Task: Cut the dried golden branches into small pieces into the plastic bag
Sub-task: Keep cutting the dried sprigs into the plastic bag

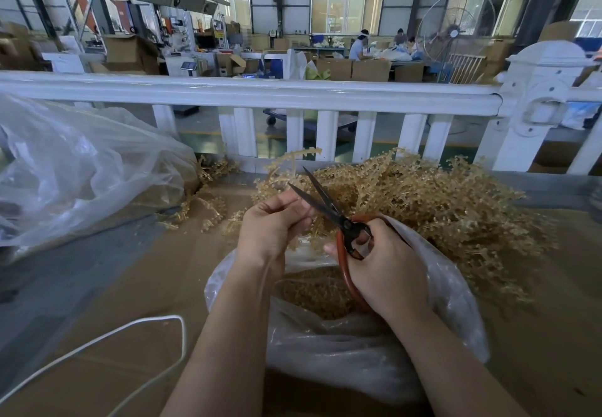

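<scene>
At the centre of the frame the left hand (272,226) has its fingers curled around a thin golden branch (286,169), pinching the stem near the fingertips; the branch arches up and to the right above the hand, its small beads standing out against the white railing (247,95) behind. Just to the right, the right hand (386,265) grips the red handles of a pair of scissors (329,209) — fingers wrapped through and around the loops. The dark blades are parted in a narrow V and point toward the upper left, their tips just beside the left fingertips and the stem held there.

Directly below both hands, in the lower centre, sits an open clear plastic bag (342,351); short golden cuttings (312,289) lie heaped inside it. To the right and behind the hands a big loose pile of uncut branches (449,208) spreads over the brown cardboard surface (136,286), touching the bag's far edge. A few stray sprigs (208,208) lie left of centre.

At the left of the frame a second, larger plastic bag (81,169) slumps on its side, and a white cord (136,328) loops across the lower left. Beyond the railing, at the top — a workshop with cardboard boxes (355,69), a standing fan (456,28), and people seated at a far table.
</scene>
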`<state>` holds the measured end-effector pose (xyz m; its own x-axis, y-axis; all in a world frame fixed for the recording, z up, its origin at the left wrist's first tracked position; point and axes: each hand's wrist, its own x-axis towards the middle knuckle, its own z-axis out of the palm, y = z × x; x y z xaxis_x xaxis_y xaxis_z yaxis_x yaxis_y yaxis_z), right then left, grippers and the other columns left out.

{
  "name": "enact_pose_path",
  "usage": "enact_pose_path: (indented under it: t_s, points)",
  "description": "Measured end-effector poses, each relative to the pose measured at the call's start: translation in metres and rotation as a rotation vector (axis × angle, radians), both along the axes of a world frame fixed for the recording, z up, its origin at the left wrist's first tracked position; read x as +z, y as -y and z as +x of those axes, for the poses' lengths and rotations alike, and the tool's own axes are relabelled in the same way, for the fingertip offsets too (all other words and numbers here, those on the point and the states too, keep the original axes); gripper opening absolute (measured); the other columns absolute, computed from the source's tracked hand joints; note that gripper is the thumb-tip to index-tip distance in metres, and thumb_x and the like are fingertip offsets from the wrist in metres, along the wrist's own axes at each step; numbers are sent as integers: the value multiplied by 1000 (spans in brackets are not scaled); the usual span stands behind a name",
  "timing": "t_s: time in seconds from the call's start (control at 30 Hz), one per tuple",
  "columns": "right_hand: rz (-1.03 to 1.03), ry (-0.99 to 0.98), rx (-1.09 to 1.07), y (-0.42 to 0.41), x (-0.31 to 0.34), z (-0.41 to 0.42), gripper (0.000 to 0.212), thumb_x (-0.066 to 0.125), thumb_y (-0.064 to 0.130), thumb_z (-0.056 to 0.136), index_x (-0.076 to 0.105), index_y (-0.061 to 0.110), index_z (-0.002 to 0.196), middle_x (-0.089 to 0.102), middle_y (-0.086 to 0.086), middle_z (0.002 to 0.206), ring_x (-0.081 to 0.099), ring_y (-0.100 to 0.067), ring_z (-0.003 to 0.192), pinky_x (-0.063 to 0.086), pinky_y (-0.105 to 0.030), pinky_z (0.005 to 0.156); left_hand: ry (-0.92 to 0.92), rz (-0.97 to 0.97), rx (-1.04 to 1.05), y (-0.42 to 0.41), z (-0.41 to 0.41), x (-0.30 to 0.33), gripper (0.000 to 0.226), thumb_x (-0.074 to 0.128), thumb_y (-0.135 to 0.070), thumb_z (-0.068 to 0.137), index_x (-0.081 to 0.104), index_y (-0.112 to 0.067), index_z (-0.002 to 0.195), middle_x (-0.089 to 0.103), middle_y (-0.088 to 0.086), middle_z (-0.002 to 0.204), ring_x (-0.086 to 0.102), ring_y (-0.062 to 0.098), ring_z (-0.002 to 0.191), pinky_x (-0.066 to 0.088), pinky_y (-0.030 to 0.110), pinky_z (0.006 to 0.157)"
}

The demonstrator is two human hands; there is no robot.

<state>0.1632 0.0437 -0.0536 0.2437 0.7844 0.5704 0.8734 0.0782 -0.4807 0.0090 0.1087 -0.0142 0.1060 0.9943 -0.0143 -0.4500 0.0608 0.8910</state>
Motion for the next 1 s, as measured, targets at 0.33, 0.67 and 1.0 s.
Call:
enact_pose_path:
  t_s: [0.33,0.67,1.0]
  points:
    - [-40,13,33,0,1,1,48,62,77,73,48,32,82,55,18,71,46,2,61,25,-8,49,-40,56,-46,3,-2,3,41,61,11,88,77,-15,60,74,0,70,69,7,64,59,19,69]
    - [-29,9,29,1,2,0,49,58,78,73,45,32,76,44,20,61,41,6,54,23,-10,48,-47,77,-79,4,-4,3,38,62,10,87,78,-15,64,75,2,74,71,9,68,59,19,70]
    - [25,34,8,2,-1,0,48,65,74,76,54,27,72,53,15,58,50,-2,52,29,-10,47,-50,82,-70,7,-4,3,30,64,8,87,77,-13,71,74,6,77,70,12,71,58,21,75]
